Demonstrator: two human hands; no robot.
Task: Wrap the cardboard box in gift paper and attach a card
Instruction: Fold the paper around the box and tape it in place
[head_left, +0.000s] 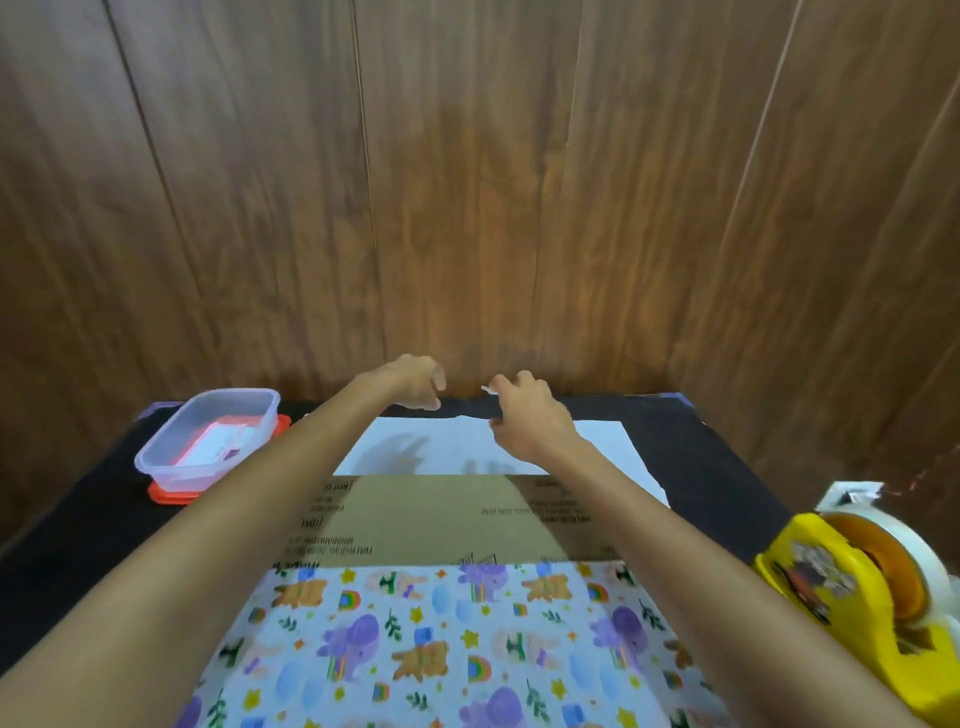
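While fingers (438, 383) hover, gift paper (597, 439) lies beneath.

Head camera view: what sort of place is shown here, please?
Probably a home craft corner: a black table against a wood-panelled wall, with gift paper partly over a cardboard box, a yellow tape dispenser at the right and a plastic container at the left.

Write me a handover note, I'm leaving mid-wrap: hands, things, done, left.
Left hand: fingers curled at the paper's far edge, grip unclear.
Right hand: pinches a small white sliver, maybe tape.
Brown cardboard box lies on the animal-print gift paper; the near flap is done and covers its near half.
Yellow tape dispenser right; clear plastic tub with white cards left.
Left: fold far flap over, tape, close ends, attach card.
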